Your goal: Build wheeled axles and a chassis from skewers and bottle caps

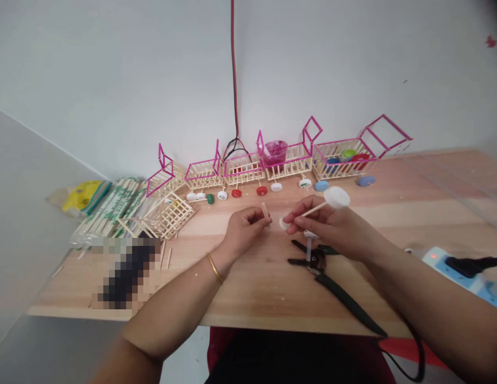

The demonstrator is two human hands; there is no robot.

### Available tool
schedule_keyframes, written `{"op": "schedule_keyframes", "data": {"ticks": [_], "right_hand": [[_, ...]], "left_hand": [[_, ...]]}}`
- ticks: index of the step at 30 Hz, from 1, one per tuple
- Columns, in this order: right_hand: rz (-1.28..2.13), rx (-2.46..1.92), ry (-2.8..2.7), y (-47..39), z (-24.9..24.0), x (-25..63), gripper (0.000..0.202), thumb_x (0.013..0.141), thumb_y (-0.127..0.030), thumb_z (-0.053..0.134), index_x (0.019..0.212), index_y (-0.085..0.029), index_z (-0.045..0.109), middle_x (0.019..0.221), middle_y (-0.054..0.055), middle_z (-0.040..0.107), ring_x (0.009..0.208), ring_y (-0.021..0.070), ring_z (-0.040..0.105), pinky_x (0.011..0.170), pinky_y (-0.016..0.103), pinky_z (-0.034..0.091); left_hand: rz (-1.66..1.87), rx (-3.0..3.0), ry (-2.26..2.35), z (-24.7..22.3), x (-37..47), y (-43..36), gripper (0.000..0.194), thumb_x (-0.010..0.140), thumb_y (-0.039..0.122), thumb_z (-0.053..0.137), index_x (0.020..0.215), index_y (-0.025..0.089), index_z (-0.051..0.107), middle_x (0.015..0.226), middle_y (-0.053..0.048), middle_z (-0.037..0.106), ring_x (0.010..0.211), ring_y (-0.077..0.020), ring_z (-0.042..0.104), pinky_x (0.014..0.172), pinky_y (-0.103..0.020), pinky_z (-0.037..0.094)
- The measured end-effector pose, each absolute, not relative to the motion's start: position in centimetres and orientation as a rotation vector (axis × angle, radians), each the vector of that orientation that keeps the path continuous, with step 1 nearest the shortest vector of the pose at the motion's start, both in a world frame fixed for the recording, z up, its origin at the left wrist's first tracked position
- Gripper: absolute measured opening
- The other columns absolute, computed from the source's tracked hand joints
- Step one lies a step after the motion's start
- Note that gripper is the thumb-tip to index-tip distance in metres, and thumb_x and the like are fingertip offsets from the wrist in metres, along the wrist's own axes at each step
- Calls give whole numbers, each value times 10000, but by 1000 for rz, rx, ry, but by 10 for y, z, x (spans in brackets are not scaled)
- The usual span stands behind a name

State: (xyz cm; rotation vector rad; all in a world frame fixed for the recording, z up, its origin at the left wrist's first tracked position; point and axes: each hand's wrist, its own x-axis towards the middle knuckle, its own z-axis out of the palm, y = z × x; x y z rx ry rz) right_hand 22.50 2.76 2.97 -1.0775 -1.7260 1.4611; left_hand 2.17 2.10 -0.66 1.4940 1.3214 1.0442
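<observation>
My left hand (246, 232) is closed, pinching a short pale stick (265, 210) that points upward between thumb and fingers. My right hand (326, 221) grips a thin wooden stick with white bottle caps (337, 197) on it, one at the upper right end and another by the fingertips. Below that hand lies a pair of pruning shears (348, 304) with dark green handles, apart from the fingers. A translucent short rod (309, 249) shows over the shears' head, next to a white round piece partly hidden by my right hand.
Several small stick carts (288, 168) with magenta edges and bottle-cap wheels line the wall. One holds a cup of magenta paint (275, 153). Bundled sticks (120, 205) and an unfinished stick frame (174, 216) lie left. A power strip (452, 274) sits right. One patch is pixelated.
</observation>
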Motion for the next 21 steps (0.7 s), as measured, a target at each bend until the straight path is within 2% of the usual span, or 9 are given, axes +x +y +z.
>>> {"op": "schedule_keyframes", "data": {"ticks": [4, 7, 10, 15, 21], "right_hand": [[1422, -1175, -1767, 23, 28, 222, 250, 852, -362, 530, 1044, -205, 504, 809, 39, 707, 499, 122, 620, 427, 234, 471], [1296, -1262, -1871, 18, 26, 217, 310, 838, -306, 532, 1122, -218, 445, 728, -1, 704, 421, 112, 571, 416, 236, 460], [1297, -1330, -1891, 14, 30, 212, 246, 860, -292, 479, 1086, -209, 428, 721, 4, 701, 385, 102, 531, 388, 229, 426], [1488, -1317, -1813, 13, 30, 208, 199, 871, -279, 442, 1053, -205, 407, 773, 16, 692, 374, 78, 483, 378, 216, 392], [1444, -1357, -1904, 14, 23, 206, 447, 853, -343, 507, 1251, -183, 381, 531, -54, 600, 453, 138, 555, 406, 230, 391]], "left_hand": [[1120, 1253, 1223, -13, 16, 28, 194, 697, 311, 695, 705, 128, 630, 601, 22, 571, 548, -77, 482, 528, -193, 360], [1159, 1128, 1147, -16, 15, 31, 200, 666, 293, 724, 688, 123, 621, 603, 17, 588, 548, -72, 508, 544, -191, 390], [1185, 1038, 1091, -17, 16, 32, 199, 646, 271, 744, 688, 119, 623, 613, 12, 610, 546, -65, 526, 550, -185, 404], [1175, 947, 1007, -18, 16, 32, 211, 632, 264, 762, 704, 116, 629, 630, 5, 633, 554, -73, 552, 562, -196, 423], [1164, 931, 935, -18, 16, 30, 215, 643, 254, 765, 714, 108, 623, 625, 0, 628, 557, -74, 552, 570, -201, 425]]}}
